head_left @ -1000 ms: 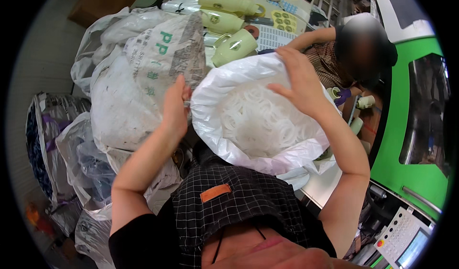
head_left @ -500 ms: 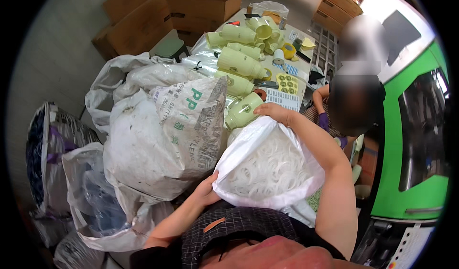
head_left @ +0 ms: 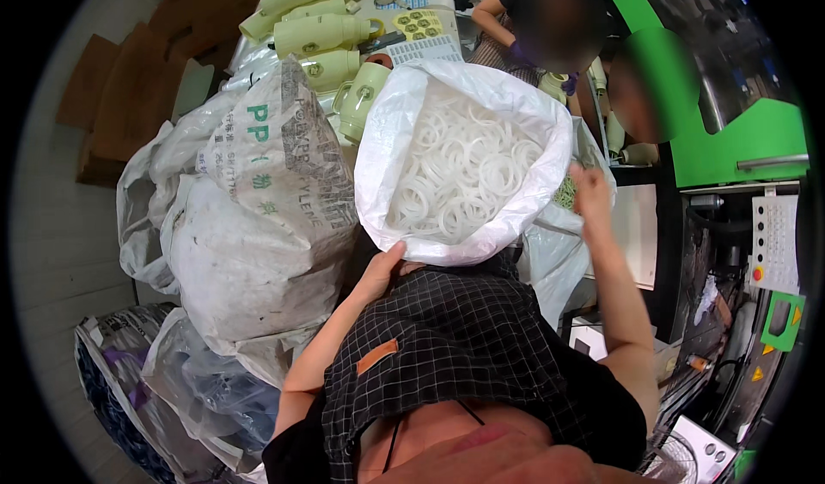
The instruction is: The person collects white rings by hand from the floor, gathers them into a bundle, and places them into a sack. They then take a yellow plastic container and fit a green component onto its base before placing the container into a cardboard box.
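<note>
A white woven sack (head_left: 378,174) full of translucent plastic rings (head_left: 473,170) stands open in front of me. My left hand (head_left: 382,273) grips its near left edge, thumb showing on the outside and fingers mostly hidden beneath. My right hand (head_left: 590,196) is just beyond the sack's right side, over a second whitish bag (head_left: 559,243) with small light-green pieces (head_left: 565,193) in it. Its fingers are blurred and partly hidden, so I cannot see whether they hold anything.
A large dirty white sack (head_left: 232,252) bulges on the left. Pale green bottles (head_left: 322,33) and sticker sheets (head_left: 418,25) lie on the table ahead. A co-worker (head_left: 550,20) is at the far right, near a green machine (head_left: 730,144). Cardboard boxes (head_left: 137,97) stand far left.
My right hand has left the ring sack's far rim and moved right and nearer, to the bag beside it. The sack now stands more upright and wider open. My view has swung right.
</note>
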Available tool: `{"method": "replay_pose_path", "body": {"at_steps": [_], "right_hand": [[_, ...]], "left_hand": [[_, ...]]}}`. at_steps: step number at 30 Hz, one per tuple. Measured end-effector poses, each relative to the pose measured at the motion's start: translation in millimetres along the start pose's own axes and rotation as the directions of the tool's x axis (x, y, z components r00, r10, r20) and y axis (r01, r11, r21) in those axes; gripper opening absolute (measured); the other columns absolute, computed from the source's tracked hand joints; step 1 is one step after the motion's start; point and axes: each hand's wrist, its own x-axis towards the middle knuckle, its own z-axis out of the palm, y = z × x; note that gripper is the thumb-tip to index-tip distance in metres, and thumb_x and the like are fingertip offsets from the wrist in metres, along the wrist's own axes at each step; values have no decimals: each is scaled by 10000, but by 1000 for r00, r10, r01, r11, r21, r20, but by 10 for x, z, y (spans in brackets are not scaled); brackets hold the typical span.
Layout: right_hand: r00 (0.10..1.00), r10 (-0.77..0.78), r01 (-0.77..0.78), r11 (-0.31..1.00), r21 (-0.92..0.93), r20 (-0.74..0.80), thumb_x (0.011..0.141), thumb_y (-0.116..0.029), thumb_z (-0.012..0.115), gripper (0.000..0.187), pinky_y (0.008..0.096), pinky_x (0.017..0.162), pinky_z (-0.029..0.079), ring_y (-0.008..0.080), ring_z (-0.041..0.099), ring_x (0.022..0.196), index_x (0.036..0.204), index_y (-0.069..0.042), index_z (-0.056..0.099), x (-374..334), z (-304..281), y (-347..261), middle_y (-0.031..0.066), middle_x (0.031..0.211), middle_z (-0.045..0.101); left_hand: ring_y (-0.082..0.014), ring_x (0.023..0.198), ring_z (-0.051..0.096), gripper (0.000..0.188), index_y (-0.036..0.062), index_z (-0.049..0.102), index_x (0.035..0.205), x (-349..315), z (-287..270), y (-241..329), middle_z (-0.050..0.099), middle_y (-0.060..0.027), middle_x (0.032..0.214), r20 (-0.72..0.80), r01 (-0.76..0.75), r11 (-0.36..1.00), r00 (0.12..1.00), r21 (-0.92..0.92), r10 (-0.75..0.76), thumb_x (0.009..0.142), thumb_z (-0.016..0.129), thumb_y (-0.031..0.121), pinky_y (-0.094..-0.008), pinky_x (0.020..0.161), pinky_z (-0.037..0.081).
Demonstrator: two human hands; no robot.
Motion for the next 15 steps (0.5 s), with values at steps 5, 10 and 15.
{"method": "replay_pose_path", "body": {"at_steps": [5, 10, 15], "right_hand": [[933, 175, -296, 871, 393, 315, 829, -174, 737, 312, 344, 769, 532, 206, 637, 785, 1025, 31, 608, -661, 585, -61, 86, 892, 637], [851, 89, -485, 511, 709, 518, 828, -25, 629, 478, 428, 987, 484, 292, 614, 1098, 1275, 92, 505, -333, 723, 224, 175, 1222, 617], [707, -171, -623, 307, 719, 686, 706, 78, 570, 728, 506, 1143, 326, 348, 456, 1319, 1414, 25, 408, -393, 561, 725, 166, 1392, 515]], "left_hand": [[-133, 952, 584, 457, 26, 523, 1277, 114, 285, 145, 618, -46, 1146, -7, -12, 972, 1000, 235, 14, 910, 703, 230, -275, 766, 470], [-223, 1084, 591, 475, 83, 488, 1335, 115, 393, 299, 604, -71, 1234, -26, 100, 974, 994, -202, -107, 897, 671, 71, -391, 805, 501], [-286, 1258, 524, 653, 101, 422, 1438, 198, -357, 122, 530, -86, 1386, 283, 174, 968, 952, -183, -118, 845, 634, -71, -513, 934, 507]]}}
